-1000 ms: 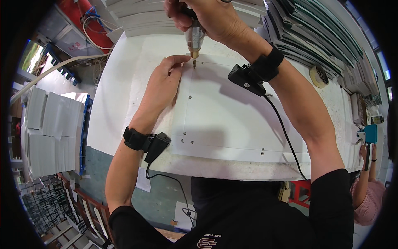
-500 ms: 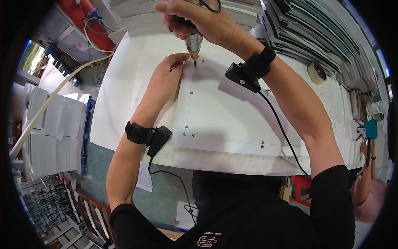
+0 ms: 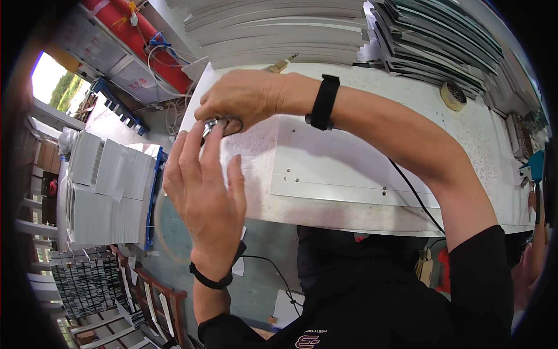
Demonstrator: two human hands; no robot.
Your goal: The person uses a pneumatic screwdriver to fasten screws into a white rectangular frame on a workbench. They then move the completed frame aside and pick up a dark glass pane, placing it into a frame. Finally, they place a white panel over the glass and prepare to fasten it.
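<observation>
My right hand (image 3: 247,99) is wrapped round a powered screwdriver (image 3: 279,67). Its brass-coloured nose and bit stick out beyond the hand, pointing away to the upper right. A shiny metal end (image 3: 214,122) shows on the other side of the fist. My left hand (image 3: 206,180) has its fingers stretched out over that metal end, the fingertips touching it and the thumb standing apart. To the right, a flat white panel (image 3: 337,174) with small screws or holes lies on the table; my right forearm hides part of it.
The white table (image 3: 256,203) has stacked white sheets (image 3: 273,35) and dark-edged panels (image 3: 430,46) along its back. A tape roll (image 3: 453,96) stands at the right. Bundled white boards (image 3: 107,198) stand at the left. At the far right is a co-worker's arm (image 3: 537,232).
The screwdriver has come off the panel's upper left area and swung left, its bit now pointing away. My left hand has left the panel edge and reached the tool's metal end.
</observation>
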